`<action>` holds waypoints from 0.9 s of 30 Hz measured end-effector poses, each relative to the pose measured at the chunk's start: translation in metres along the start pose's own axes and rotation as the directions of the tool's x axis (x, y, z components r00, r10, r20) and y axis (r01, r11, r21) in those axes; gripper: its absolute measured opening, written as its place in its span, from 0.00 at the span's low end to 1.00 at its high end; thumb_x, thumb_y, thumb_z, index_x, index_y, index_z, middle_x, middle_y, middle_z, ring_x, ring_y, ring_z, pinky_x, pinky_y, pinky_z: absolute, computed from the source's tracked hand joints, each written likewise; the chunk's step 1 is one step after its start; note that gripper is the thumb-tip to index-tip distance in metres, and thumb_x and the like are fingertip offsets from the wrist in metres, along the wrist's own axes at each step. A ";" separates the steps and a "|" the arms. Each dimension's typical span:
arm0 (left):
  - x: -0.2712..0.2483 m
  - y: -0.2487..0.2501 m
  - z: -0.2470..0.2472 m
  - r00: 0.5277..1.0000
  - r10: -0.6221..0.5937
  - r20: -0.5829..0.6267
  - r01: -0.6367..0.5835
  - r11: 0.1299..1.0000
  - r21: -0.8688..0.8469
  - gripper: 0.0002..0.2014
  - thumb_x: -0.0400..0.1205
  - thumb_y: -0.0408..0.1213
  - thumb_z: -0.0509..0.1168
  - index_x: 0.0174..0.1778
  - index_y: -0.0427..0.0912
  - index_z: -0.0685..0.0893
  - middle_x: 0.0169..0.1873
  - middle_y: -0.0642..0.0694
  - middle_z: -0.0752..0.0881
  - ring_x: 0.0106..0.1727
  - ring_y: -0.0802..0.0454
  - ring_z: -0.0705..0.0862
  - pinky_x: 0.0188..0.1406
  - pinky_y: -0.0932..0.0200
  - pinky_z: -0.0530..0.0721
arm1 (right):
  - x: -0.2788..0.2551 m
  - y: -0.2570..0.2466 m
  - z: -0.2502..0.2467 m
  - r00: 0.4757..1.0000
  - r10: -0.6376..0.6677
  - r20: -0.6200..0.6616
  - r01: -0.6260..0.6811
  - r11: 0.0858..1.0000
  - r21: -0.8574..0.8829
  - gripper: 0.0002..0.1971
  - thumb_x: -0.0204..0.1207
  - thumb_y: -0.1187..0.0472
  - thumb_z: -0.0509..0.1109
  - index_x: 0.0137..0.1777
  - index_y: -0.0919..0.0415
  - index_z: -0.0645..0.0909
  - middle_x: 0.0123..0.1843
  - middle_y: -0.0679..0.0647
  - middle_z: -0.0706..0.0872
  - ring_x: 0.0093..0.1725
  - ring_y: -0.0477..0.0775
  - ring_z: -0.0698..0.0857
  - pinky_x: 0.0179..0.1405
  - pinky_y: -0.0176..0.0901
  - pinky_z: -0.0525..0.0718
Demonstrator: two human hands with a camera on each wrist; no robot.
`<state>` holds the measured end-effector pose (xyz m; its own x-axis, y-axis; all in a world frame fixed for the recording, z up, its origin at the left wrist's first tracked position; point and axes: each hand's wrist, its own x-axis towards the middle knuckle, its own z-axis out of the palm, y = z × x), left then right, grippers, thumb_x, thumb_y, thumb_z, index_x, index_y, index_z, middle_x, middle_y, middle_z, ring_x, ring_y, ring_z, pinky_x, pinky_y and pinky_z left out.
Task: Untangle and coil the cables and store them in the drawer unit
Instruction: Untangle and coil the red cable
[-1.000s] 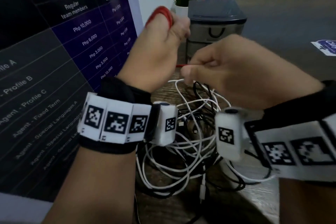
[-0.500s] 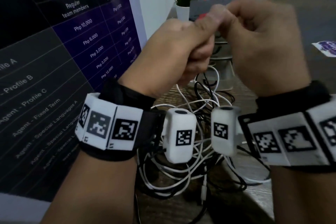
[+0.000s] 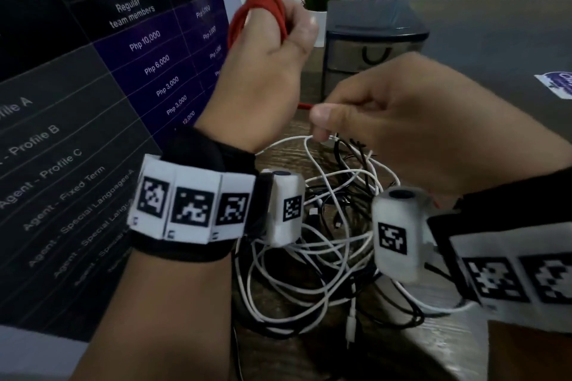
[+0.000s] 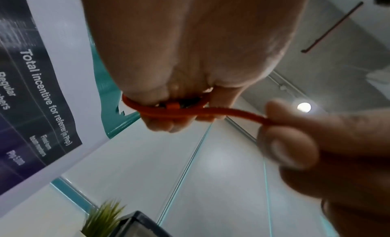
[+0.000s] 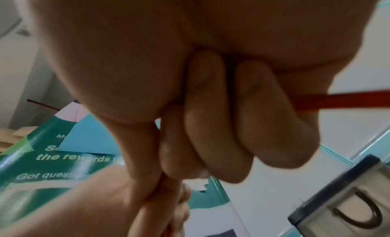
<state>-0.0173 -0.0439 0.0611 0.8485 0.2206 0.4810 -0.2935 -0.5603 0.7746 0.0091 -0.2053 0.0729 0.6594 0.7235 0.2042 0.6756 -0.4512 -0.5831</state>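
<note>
One red cable: left hand fingers grip its coil, right hand pinches its tail. One drawer unit; white and black cables tangled on desk.

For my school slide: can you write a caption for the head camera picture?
Left hand holds red cable loops, right hand pinches its free end, above tangled white and black cables.

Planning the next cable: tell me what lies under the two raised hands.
A tangle of thin white and black cables on the wooden table; the wrists cover part of it.
</note>
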 end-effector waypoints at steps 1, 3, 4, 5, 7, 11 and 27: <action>0.000 -0.001 0.001 1.000 -0.014 0.015 0.013 0.998 0.064 0.05 0.90 0.40 0.56 0.49 0.48 0.73 0.37 0.57 0.73 0.32 0.71 0.73 0.35 0.76 0.73 | -0.002 -0.001 -0.004 1.000 -0.008 -0.013 0.008 1.000 -0.006 0.16 0.79 0.43 0.66 0.37 0.50 0.88 0.19 0.44 0.76 0.19 0.41 0.73 0.20 0.28 0.70; 0.001 -0.003 0.002 0.999 -0.044 0.018 0.041 0.990 0.136 0.06 0.90 0.42 0.56 0.51 0.47 0.74 0.39 0.57 0.75 0.35 0.72 0.74 0.37 0.74 0.74 | -0.006 -0.003 -0.010 0.999 -0.015 -0.047 0.014 1.000 -0.021 0.14 0.78 0.43 0.66 0.36 0.47 0.87 0.20 0.38 0.79 0.21 0.37 0.76 0.21 0.23 0.71; 0.001 -0.003 0.003 0.997 -0.070 0.028 0.065 0.986 0.155 0.10 0.90 0.45 0.55 0.50 0.44 0.76 0.39 0.56 0.76 0.35 0.70 0.74 0.39 0.69 0.75 | -0.009 -0.003 -0.014 0.997 -0.017 -0.073 0.015 0.999 -0.034 0.13 0.77 0.43 0.66 0.37 0.45 0.87 0.22 0.33 0.81 0.23 0.33 0.78 0.23 0.20 0.71; 0.001 -0.003 0.004 0.994 -0.102 0.046 0.093 0.982 0.166 0.15 0.90 0.48 0.55 0.50 0.40 0.78 0.37 0.52 0.76 0.34 0.66 0.74 0.39 0.64 0.76 | -0.011 -0.004 -0.018 0.994 -0.025 -0.103 0.020 0.998 -0.052 0.12 0.77 0.42 0.66 0.38 0.44 0.87 0.26 0.29 0.82 0.26 0.31 0.79 0.24 0.18 0.71; -0.001 -0.001 0.004 0.980 -0.155 0.126 0.136 0.979 0.154 0.28 0.89 0.57 0.50 0.47 0.34 0.82 0.33 0.46 0.75 0.31 0.58 0.74 0.35 0.58 0.75 | -0.014 -0.005 -0.023 0.983 -0.059 -0.176 0.046 0.996 -0.079 0.11 0.78 0.44 0.65 0.39 0.43 0.85 0.26 0.26 0.81 0.25 0.29 0.78 0.23 0.18 0.70; -0.007 0.015 0.008 0.948 -0.145 0.282 0.154 0.988 -0.009 0.34 0.89 0.60 0.44 0.26 0.40 0.77 0.20 0.49 0.72 0.23 0.54 0.70 0.29 0.61 0.70 | -0.010 0.000 -0.022 0.931 -0.089 -0.353 0.081 0.996 -0.039 0.10 0.85 0.49 0.64 0.45 0.48 0.83 0.23 0.29 0.78 0.23 0.31 0.76 0.22 0.21 0.69; -0.002 0.025 0.004 0.993 0.118 0.008 -0.061 0.572 -0.818 0.12 0.90 0.33 0.50 0.41 0.37 0.70 0.30 0.47 0.72 0.29 0.52 0.71 0.30 0.56 0.70 | 0.018 0.014 0.027 0.986 -0.072 -0.150 0.094 0.985 0.142 0.13 0.87 0.54 0.59 0.42 0.53 0.80 0.33 0.40 0.83 0.32 0.39 0.77 0.36 0.38 0.75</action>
<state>-0.0247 -0.0619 0.0776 0.8115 0.1470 0.5655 -0.5801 0.3189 0.7495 0.0214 -0.1845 0.0470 0.6510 0.6673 0.3617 0.6809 -0.3028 -0.6669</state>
